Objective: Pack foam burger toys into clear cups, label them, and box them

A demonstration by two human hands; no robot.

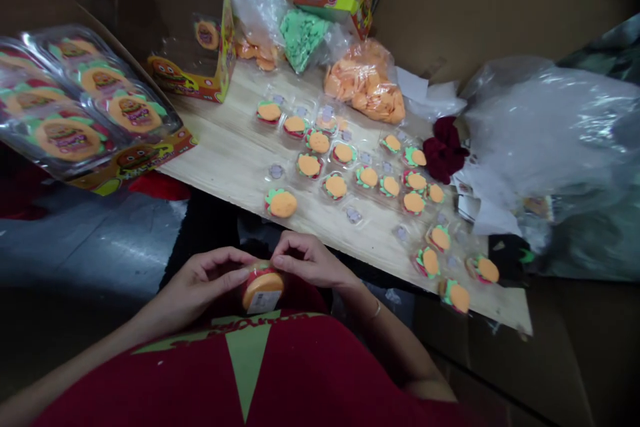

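Close to my body I hold a clear plastic pack with a burger-shaped candy (pixel 263 285) inside; a white label shows on its orange bun. My left hand (pixel 213 275) pinches the pack from the left. From the right, the fingertips of my right hand (pixel 305 259) press on its upper edge. Just beyond my hands, on the wooden board (pixel 220 163), sits a burger candy with a green frill (pixel 281 203). Several more burger candies (pixel 335 185) lie across the board, many in open clear plastic shells.
A display box of packed burgers (pixel 135 160) stands at the left, with an open printed box (pixel 225 60) behind it. Bags of orange pieces (pixel 367 80) and green pieces (pixel 303 37) lie at the back. At the right are a dark red cloth (pixel 445 149) and a large plastic bag (pixel 550 127).
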